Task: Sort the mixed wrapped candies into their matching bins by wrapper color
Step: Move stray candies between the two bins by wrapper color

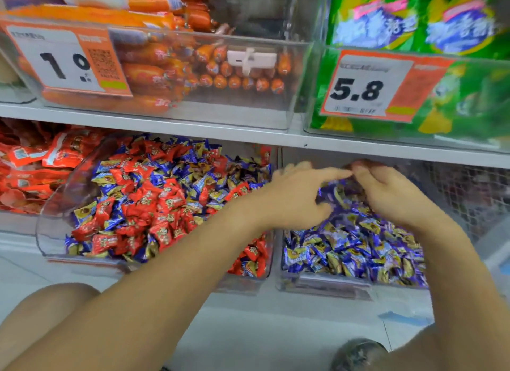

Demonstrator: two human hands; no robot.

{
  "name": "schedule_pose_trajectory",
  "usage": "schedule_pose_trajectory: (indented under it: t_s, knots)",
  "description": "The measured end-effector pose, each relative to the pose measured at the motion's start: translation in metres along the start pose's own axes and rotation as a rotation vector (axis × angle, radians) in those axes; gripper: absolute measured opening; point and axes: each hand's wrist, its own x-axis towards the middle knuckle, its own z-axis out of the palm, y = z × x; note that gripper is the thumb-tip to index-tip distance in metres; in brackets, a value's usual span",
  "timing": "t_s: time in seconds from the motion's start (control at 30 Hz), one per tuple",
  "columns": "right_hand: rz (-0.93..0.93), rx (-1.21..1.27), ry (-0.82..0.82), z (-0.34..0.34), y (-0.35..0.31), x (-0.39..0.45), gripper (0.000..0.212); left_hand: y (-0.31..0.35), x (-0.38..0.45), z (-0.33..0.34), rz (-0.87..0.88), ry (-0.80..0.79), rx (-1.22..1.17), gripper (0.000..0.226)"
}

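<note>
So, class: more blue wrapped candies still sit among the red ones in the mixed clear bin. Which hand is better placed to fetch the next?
Left, probably. The left hand is nearer the mixed clear bin; the right hand is farther, over the blue-candy bin.

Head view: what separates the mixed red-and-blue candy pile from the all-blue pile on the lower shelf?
In the head view, the bins' clear adjoining walls, partly hidden by the left hand reaching over them into the blue candies.
</note>
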Motion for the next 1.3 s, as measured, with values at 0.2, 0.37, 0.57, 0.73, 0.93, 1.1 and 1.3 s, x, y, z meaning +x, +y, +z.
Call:
schedule_pose_trajectory:
  t_s: [0.2,0.37,0.57,0.73,0.93,1.1,1.3]
  knots:
    - [-0.142,0.030,0.039,0.008,-0.010,0.000,0.061,-0.060,-0.045,-0.014,-0.036,0.265,0.088,0.038]
    - [-0.593,-0.003,-0.018,0.067,-0.065,-0.017,0.007,-0.115,-0.085,-0.018,-0.197,0.036,0.252,0.052]
    - [-0.645,-0.291,-0.261,0.104,-0.104,-0.001,0.036,-0.129,-0.095,-0.034,-0.174,0.129,0.218,0.047]
    - [-0.509,-0.610,-0.417,0.115,-0.121,0.010,0.066,-0.133,-0.102,-0.039,-0.226,0.132,0.155,0.038]
    - [-0.437,-0.568,-0.411,0.114,-0.123,0.011,0.049,-0.135,-0.109,-0.038,-0.292,0.070,0.197,0.058]
    - [-0.445,-0.677,-0.474,0.114,-0.124,0.012,0.071,-0.128,-0.102,-0.034,-0.323,0.052,0.272,0.052]
    - [-0.481,-0.589,-0.549,0.113,-0.127,0.014,0.056,-0.130,-0.108,-0.036,-0.317,0.036,0.201,0.040]
